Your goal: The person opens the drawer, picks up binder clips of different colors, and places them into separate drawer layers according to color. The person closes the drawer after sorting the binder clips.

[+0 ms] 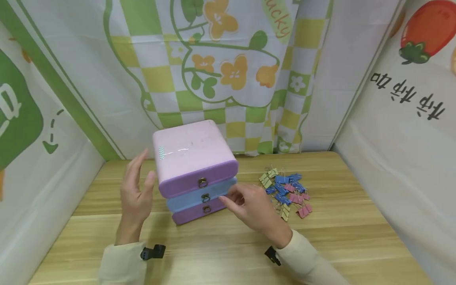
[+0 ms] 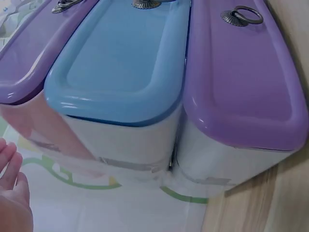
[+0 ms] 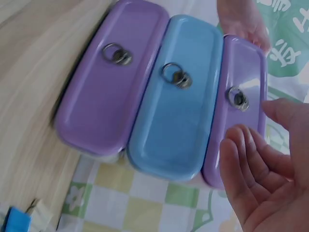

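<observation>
A small chest of drawers (image 1: 192, 138) with a pale pink top stands on the table. Its fronts are a purple top drawer (image 1: 181, 184), a blue middle drawer (image 1: 187, 201) and a purple bottom drawer (image 1: 189, 216), each with a metal ring pull; all three are closed. My left hand (image 1: 136, 194) is held beside the chest's left side, fingers spread and empty. In front of the right end of the drawers is my right hand (image 1: 254, 208), fingers loosely bent, with nothing between them in the right wrist view.
To the right of the chest lies a loose pile of blue, pink and yellow binder clips (image 1: 282, 179). The wooden table (image 1: 221, 253) is bordered by a patterned cloth (image 1: 235, 130) at the back and printed cloth walls on both sides.
</observation>
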A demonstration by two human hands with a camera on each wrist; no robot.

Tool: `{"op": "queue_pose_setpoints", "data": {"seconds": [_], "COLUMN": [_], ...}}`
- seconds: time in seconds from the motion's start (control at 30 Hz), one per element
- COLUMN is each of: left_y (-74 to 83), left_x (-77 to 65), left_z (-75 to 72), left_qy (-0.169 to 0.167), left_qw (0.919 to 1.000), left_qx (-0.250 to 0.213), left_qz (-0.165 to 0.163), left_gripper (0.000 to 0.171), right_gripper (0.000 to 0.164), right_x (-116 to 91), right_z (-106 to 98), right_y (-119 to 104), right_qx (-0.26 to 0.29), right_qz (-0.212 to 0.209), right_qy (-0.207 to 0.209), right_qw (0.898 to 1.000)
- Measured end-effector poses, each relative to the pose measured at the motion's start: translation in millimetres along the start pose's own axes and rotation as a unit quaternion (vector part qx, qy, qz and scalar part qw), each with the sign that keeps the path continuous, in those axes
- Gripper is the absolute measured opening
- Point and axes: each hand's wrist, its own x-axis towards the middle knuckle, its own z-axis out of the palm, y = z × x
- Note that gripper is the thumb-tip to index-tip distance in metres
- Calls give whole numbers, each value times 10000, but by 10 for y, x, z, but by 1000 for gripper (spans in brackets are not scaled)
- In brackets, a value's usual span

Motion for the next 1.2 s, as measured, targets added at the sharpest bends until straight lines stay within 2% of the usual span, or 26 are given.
{"op": "queue_pose_setpoints", "data": {"seconds": [0.13,0.3,0.53,0.73,0.97,1.2], "left_y": [-18,-85,-201,-251,-195,-105], "left_x": [56,82,109,108,85,15], "left_z": [69,149,197,231,286,273], "left_qy": [-58,-168,-285,-291,48,347], "left_qw": [9999,9976,9934,9942,9960,9969], "left_qx": [-162,-668,-1097,-957,-737,-432], "left_qz": [9,123,171,388,508,563], "left_gripper": [54,50,38,32,33,34], "right_gripper": [16,22,28,26,27,26], "right_x": [84,178,253,275,285,311], "right_z": [70,173,345,470,557,588], "right_y": [-76,-122,-145,-161,-175,-184], "right_qx": [17,-69,-359,-328,-303,414], "right_qz": [-124,-244,-351,-233,119,430], "right_qy": [275,600,689,787,932,956], "right_qw": [9995,9979,9964,9961,9951,9936]}}
